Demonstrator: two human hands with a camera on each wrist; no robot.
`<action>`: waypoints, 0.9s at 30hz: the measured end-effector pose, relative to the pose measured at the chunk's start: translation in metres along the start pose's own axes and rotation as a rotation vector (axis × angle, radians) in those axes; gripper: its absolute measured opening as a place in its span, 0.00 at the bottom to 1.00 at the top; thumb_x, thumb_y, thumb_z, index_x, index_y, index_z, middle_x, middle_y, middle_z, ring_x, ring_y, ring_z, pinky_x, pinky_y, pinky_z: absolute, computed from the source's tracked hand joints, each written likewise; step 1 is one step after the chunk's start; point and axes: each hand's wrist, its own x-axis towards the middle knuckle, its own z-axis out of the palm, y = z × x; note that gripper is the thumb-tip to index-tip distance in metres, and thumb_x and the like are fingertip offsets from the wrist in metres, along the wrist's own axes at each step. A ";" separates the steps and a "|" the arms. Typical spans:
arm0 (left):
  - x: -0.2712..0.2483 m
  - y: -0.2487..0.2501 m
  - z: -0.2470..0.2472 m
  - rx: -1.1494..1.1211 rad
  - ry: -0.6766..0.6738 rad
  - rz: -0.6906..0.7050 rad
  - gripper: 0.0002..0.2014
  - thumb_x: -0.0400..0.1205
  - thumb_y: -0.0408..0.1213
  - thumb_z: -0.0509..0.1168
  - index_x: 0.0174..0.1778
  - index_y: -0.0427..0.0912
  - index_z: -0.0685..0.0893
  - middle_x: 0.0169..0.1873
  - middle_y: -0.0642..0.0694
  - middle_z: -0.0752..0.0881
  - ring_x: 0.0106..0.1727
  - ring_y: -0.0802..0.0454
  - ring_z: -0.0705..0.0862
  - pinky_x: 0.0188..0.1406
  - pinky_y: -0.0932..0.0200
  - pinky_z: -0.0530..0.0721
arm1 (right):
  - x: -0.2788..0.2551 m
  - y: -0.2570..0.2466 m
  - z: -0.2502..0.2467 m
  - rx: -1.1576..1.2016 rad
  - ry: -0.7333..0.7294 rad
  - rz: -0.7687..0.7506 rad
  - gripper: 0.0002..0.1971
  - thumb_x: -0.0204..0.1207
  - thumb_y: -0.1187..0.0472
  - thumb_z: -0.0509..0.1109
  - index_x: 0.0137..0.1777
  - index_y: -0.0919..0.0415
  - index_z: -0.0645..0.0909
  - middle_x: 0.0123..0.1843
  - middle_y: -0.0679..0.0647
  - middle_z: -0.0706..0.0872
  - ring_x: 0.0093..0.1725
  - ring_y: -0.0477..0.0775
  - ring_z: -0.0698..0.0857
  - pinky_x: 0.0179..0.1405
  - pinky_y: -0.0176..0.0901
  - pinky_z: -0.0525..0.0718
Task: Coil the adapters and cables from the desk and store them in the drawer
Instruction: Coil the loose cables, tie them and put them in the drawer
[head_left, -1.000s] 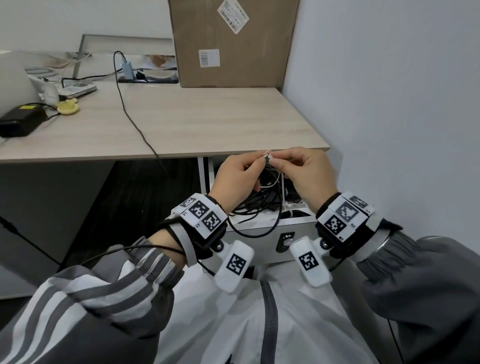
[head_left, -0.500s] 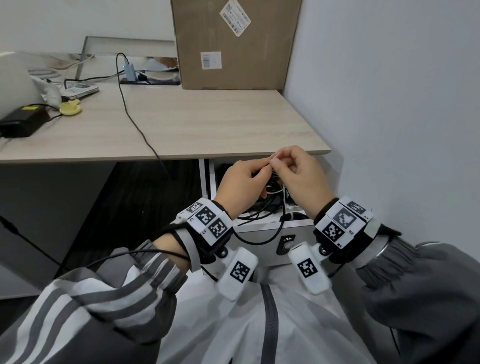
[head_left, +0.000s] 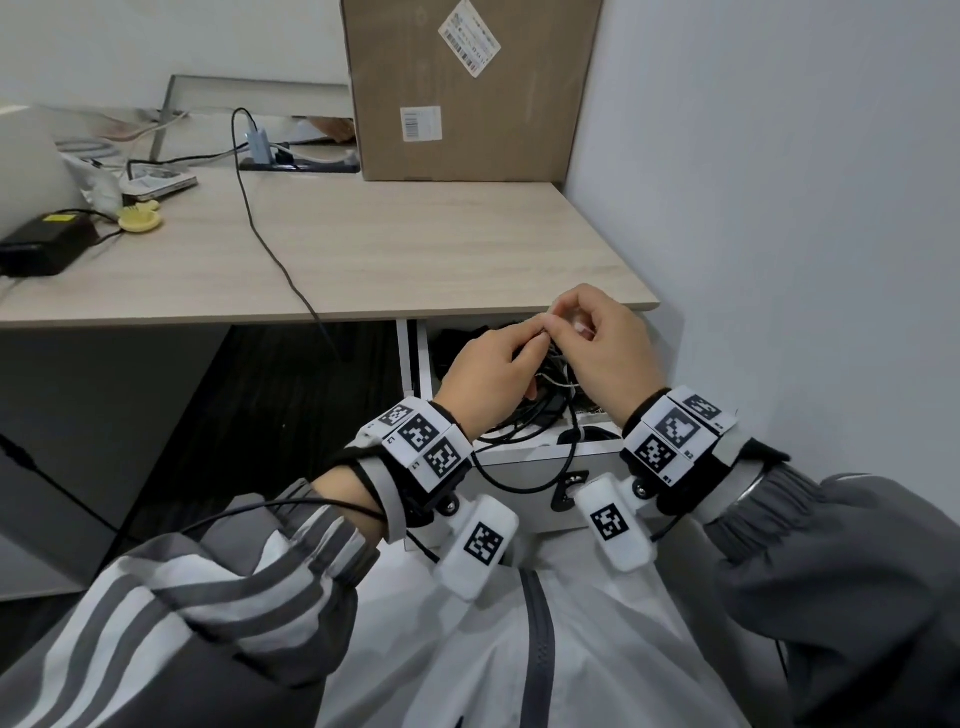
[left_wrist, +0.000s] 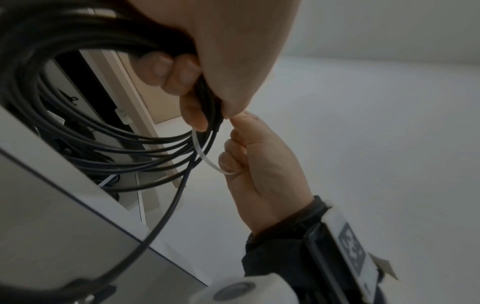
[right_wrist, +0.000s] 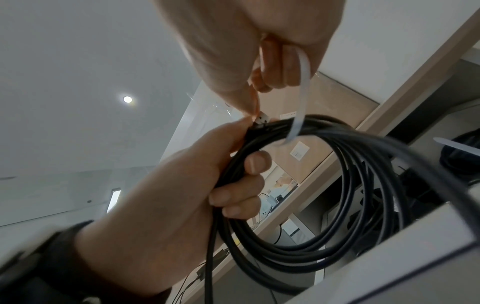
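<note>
Both hands meet at centre frame over the open drawer (head_left: 524, 457): left hand (head_left: 488, 374) grips the coiled black cable (right_wrist: 324, 205); right hand (head_left: 608, 348) pinches a white tie (right_wrist: 302, 92) looped round it.

A tall cardboard box (head_left: 467, 88) stands at the back right corner of the wooden desktop, against the grey wall (head_left: 779, 208) — two printed labels on its front. Left of it lies a dark power strip (head_left: 298, 165) with a plug upright in it. Near the left edge sit a small yellow object (head_left: 139, 221) and a flat white device (head_left: 158, 182) — details unclear.
</note>
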 end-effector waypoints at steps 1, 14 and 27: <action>0.001 0.000 0.001 -0.017 -0.002 -0.008 0.15 0.88 0.45 0.52 0.60 0.51 0.83 0.23 0.52 0.81 0.21 0.64 0.74 0.28 0.59 0.72 | 0.001 0.001 0.001 0.028 0.035 -0.004 0.05 0.76 0.61 0.71 0.40 0.53 0.80 0.26 0.44 0.68 0.26 0.40 0.70 0.29 0.26 0.70; 0.006 0.007 0.010 -0.219 0.050 -0.107 0.15 0.89 0.44 0.53 0.50 0.41 0.82 0.33 0.49 0.79 0.37 0.52 0.76 0.53 0.44 0.81 | 0.004 -0.006 -0.007 0.566 0.053 0.161 0.10 0.79 0.66 0.67 0.38 0.52 0.78 0.25 0.44 0.68 0.21 0.42 0.65 0.19 0.32 0.67; 0.001 -0.008 0.001 -0.705 0.131 -0.385 0.15 0.90 0.43 0.49 0.48 0.45 0.79 0.26 0.51 0.67 0.22 0.60 0.64 0.24 0.63 0.62 | 0.017 0.022 -0.034 0.531 -0.103 0.628 0.13 0.86 0.64 0.57 0.37 0.54 0.68 0.31 0.51 0.67 0.14 0.39 0.60 0.13 0.30 0.58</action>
